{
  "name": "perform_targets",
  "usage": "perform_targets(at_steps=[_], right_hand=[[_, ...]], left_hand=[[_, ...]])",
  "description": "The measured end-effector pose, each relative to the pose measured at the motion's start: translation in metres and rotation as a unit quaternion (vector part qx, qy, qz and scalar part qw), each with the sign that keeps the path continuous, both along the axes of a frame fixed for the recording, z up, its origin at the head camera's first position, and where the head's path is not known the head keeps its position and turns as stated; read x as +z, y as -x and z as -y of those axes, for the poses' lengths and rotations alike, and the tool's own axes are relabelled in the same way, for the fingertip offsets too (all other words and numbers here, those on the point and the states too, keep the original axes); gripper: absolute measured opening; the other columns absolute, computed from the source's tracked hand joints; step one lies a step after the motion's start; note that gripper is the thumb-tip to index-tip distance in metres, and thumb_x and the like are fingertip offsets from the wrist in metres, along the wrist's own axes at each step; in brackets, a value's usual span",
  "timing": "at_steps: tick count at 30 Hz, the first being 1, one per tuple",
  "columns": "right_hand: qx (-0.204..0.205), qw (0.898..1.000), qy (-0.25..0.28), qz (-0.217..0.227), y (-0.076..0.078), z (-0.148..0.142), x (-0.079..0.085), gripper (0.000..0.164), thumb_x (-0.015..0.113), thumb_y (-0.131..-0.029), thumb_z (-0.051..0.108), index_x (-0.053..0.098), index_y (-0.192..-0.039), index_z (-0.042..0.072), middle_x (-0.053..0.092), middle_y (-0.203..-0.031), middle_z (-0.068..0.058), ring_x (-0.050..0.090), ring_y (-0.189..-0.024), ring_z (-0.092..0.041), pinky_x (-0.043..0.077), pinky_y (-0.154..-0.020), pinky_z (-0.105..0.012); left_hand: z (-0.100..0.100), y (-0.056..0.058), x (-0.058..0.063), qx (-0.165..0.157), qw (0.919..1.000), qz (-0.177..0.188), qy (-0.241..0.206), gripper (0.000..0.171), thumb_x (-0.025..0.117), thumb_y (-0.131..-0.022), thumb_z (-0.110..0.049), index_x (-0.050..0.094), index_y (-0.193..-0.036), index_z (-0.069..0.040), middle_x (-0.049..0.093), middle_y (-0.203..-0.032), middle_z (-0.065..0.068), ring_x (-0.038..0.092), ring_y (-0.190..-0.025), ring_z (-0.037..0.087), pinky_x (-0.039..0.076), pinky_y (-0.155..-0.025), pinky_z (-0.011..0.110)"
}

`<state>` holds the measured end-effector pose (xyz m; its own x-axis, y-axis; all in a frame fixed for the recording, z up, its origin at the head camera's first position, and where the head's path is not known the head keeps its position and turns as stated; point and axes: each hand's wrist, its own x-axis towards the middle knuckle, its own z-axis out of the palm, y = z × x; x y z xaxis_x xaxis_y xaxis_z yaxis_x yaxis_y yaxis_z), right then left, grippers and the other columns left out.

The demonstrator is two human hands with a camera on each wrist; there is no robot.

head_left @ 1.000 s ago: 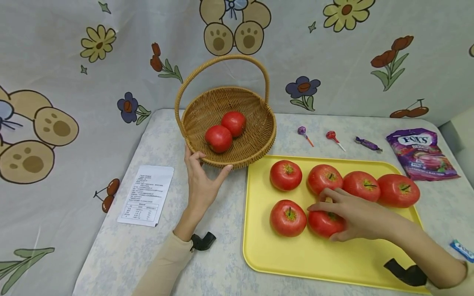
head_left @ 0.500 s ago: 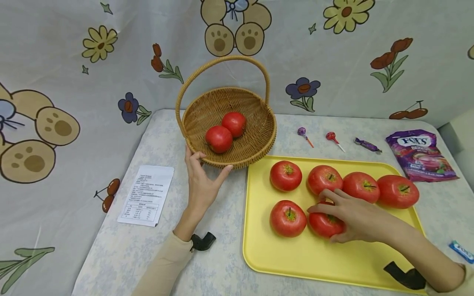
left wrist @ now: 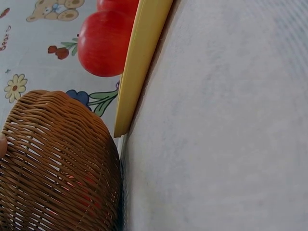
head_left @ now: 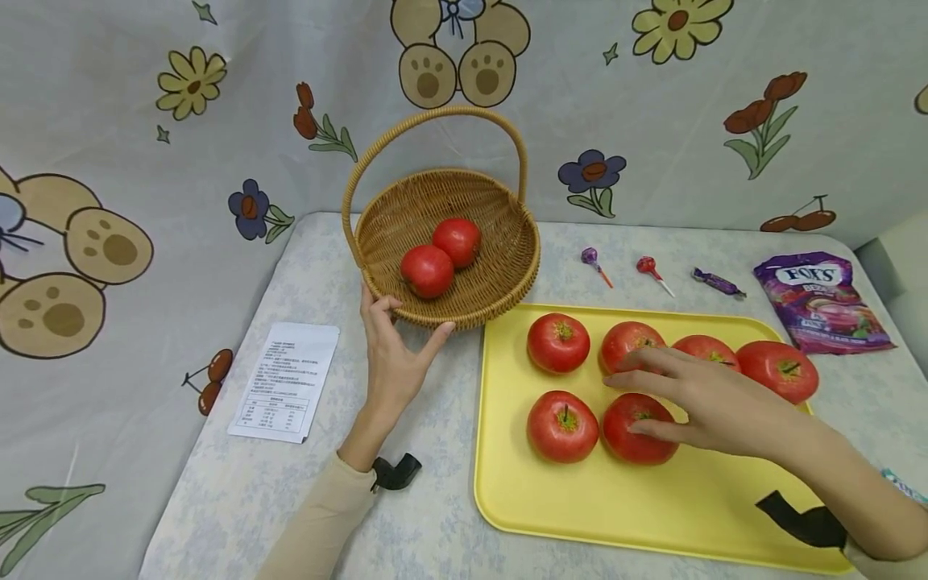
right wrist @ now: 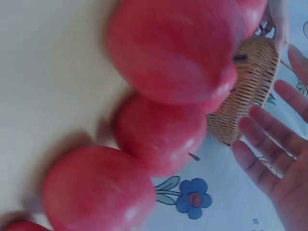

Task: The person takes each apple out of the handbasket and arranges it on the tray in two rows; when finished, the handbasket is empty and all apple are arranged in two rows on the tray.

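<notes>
Apples, 8 in all and red, are on view above the desk [head_left: 428, 524]. At left lies a white packet [head_left: 285, 383]. Right of it, the left hand [head_left: 397, 362] grips the near rim of a wicker basket [head_left: 496, 258], where 2 apples [head_left: 428, 271] touch. Next, a yellow tray [head_left: 580, 507] bears 6, 4 far and 2 near. Over the near right apple [head_left: 634, 449], the right hand [head_left: 714, 403] spreads straight fingers, holding nothing. Far right lies a purple bag [head_left: 826, 302].
</notes>
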<state>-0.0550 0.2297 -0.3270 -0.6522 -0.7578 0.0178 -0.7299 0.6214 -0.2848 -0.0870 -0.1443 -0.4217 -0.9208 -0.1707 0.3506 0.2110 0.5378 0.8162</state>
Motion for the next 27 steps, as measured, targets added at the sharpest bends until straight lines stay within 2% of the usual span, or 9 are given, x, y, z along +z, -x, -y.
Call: perform_targets(at_steps=[2,4,8,13,21,27], right_hand=[[0.019,0.999,0.028,-0.025,0.009,0.005,0.005,0.057,0.086,-0.073,0.033,0.062,-0.125,0.032,0.059,-0.123,0.007,0.058,-0.107,-0.014,0.058,-0.073,-0.032],[0.035,0.998,0.046,-0.04,0.019,0.011,0.01,0.051,0.082,-0.079,0.035,0.062,-0.126,0.031,0.058,-0.124,0.004,0.057,-0.109,-0.016,0.058,-0.074,-0.034],[0.062,0.995,0.07,-0.043,0.041,0.024,0.018,0.043,0.075,-0.087,0.032,0.061,-0.127,0.027,0.058,-0.127,-0.001,0.057,-0.112,-0.019,0.058,-0.078,-0.038],[0.079,0.993,0.084,-0.038,0.067,0.046,0.023,0.05,0.083,-0.078,0.018,0.062,-0.124,0.024,0.058,-0.127,-0.002,0.053,-0.116,-0.018,0.056,-0.084,-0.041],[0.102,0.986,0.131,-0.034,0.106,0.089,0.024,0.044,0.078,-0.084,0.021,0.064,-0.125,0.023,0.055,-0.131,-0.009,0.048,-0.119,-0.024,0.05,-0.089,-0.044],[0.12,0.984,0.127,-0.021,0.14,0.124,0.014,0.043,0.076,-0.087,0.025,0.061,-0.127,0.022,0.051,-0.135,-0.011,0.047,-0.124,-0.029,0.046,-0.098,-0.047]], left_hand=[[0.001,0.0,0.0,0.001,1.0,0.001,0.0,0.068,0.076,-0.082,-0.048,0.032,-0.114,-0.008,-0.005,-0.164,0.015,0.001,-0.151,0.027,0.032,-0.112,0.053],[0.001,0.0,0.0,0.001,1.0,0.002,-0.001,0.068,0.076,-0.081,-0.048,0.032,-0.114,-0.008,-0.004,-0.164,0.015,0.0,-0.151,0.026,0.032,-0.112,0.053],[0.002,0.0,0.0,0.0,1.0,0.0,-0.001,0.068,0.076,-0.081,-0.048,0.032,-0.114,-0.009,-0.004,-0.164,0.015,0.0,-0.151,0.027,0.033,-0.112,0.054],[0.002,0.001,-0.001,-0.004,1.0,-0.002,-0.007,0.068,0.077,-0.081,-0.048,0.032,-0.114,-0.009,-0.006,-0.164,0.014,0.003,-0.151,0.027,0.036,-0.11,0.052],[0.001,0.002,0.0,-0.005,0.9999,-0.005,-0.008,0.069,0.077,-0.081,-0.048,0.032,-0.114,-0.008,-0.006,-0.164,0.015,0.005,-0.151,0.027,0.036,-0.111,0.05],[0.002,0.001,-0.001,-0.003,1.0,0.0,-0.007,0.069,0.076,-0.081,-0.049,0.031,-0.113,-0.008,-0.005,-0.164,0.014,0.004,-0.151,0.026,0.036,-0.111,0.049]])
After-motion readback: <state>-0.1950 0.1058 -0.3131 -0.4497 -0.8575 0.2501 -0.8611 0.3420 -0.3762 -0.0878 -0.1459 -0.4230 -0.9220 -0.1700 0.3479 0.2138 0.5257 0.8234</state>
